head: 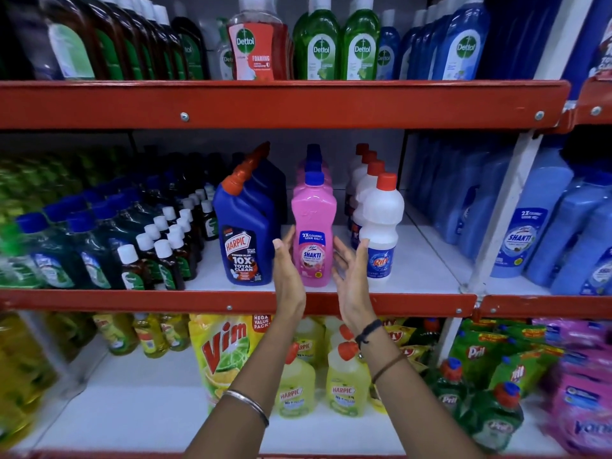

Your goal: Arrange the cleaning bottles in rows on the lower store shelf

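Observation:
A pink Shakti bottle (pixel 313 226) with a blue cap stands at the front of a row of pink bottles on the middle shelf (pixel 231 301). My left hand (pixel 287 266) is on its left side and my right hand (pixel 351 273) on its right, both with fingers spread; whether they touch the bottle I cannot tell. A blue Harpic bottle (pixel 246 233) with a red cap heads the row on the left. A white Rin bottle (pixel 381 226) with a red cap heads the row on the right.
Small dark bottles with white caps (pixel 165 246) and green bottles fill the shelf's left part. Blue Shakti bottles (pixel 536 226) stand beyond a white upright at right. Dettol bottles (pixel 318 41) line the shelf above. Yellow Harpic bottles (pixel 346 382) and a Vim pouch (pixel 225 352) sit below.

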Motion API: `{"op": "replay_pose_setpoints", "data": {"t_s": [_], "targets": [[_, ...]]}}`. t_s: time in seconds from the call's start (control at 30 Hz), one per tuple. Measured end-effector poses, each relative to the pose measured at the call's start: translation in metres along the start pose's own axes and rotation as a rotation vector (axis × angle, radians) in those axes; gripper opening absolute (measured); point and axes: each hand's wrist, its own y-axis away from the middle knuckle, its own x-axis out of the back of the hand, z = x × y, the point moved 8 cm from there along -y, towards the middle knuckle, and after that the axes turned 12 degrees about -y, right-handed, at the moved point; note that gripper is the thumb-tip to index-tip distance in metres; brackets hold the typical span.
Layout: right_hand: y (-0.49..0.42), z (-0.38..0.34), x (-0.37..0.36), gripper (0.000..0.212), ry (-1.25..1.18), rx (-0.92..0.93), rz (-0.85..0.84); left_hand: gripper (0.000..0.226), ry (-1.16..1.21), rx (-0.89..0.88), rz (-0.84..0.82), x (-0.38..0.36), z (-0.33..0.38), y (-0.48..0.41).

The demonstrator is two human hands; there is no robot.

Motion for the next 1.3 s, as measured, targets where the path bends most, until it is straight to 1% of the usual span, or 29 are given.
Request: {"op": "replay_pose_setpoints", "data": {"t_s": [0.1, 0.17, 0.2, 0.27, 0.33, 0.37, 0.43, 0.5, 0.53, 0.63, 0.77, 0.9, 1.0, 1.13, 1.23, 1.3], "targets": [[0.009, -0.007, -0.002, 0.064, 0.019, 0.109, 0.054, 0.068, -0.005, -0.039, 0.016, 0.002, 0.005, 0.008], [0.022, -0.011, -0.005, 0.055, 0.079, 0.246, 0.11, 0.058, -0.034, -0.101, 0.078, 0.012, 0.008, 0.017], [0.028, -0.01, -0.008, 0.052, 0.107, 0.304, 0.113, 0.054, -0.051, -0.143, 0.122, 0.021, 0.011, 0.022], [0.037, -0.002, -0.021, 0.058, 0.133, 0.356, 0.039, 0.05, -0.068, -0.226, 0.214, 0.042, 0.016, 0.028], [0.036, 0.011, -0.042, 0.071, 0.161, 0.307, -0.087, 0.05, -0.068, -0.262, 0.302, 0.067, 0.02, 0.025], [0.033, 0.019, -0.055, 0.073, 0.174, 0.25, -0.138, 0.051, -0.074, -0.254, 0.337, 0.079, 0.021, 0.021], [0.025, 0.034, -0.075, 0.073, 0.17, 0.13, -0.187, 0.049, -0.076, -0.214, 0.363, 0.1, 0.021, 0.008], [0.016, 0.046, -0.087, 0.088, 0.136, 0.053, -0.184, 0.047, -0.063, -0.17, 0.324, 0.113, 0.02, -0.007], [0.012, 0.051, -0.09, 0.091, 0.12, 0.031, -0.172, 0.046, -0.066, -0.147, 0.294, 0.116, 0.018, -0.014], [0.003, 0.059, -0.096, 0.086, 0.076, 0.025, -0.137, 0.046, -0.059, -0.096, 0.219, 0.119, 0.013, -0.027], [-0.001, 0.06, -0.097, 0.093, 0.07, 0.041, -0.116, 0.048, -0.043, -0.076, 0.189, 0.12, 0.01, -0.028], [-0.004, 0.061, -0.095, 0.091, 0.052, 0.044, -0.099, 0.049, -0.039, -0.066, 0.211, 0.12, 0.012, -0.026], [-0.004, 0.062, -0.095, 0.087, 0.056, 0.044, -0.087, 0.056, -0.043, -0.053, 0.217, 0.12, 0.011, -0.026], [-0.003, 0.06, -0.092, 0.086, -0.013, 0.013, -0.055, 0.06, -0.067, -0.054, 0.215, 0.122, 0.01, -0.026], [0.008, 0.049, -0.084, 0.073, -0.089, 0.023, 0.031, 0.051, -0.084, -0.046, 0.234, 0.122, 0.016, -0.017], [0.018, 0.041, -0.064, 0.064, -0.092, 0.031, 0.113, 0.044, -0.131, -0.097, 0.273, 0.119, 0.035, -0.008]]}}
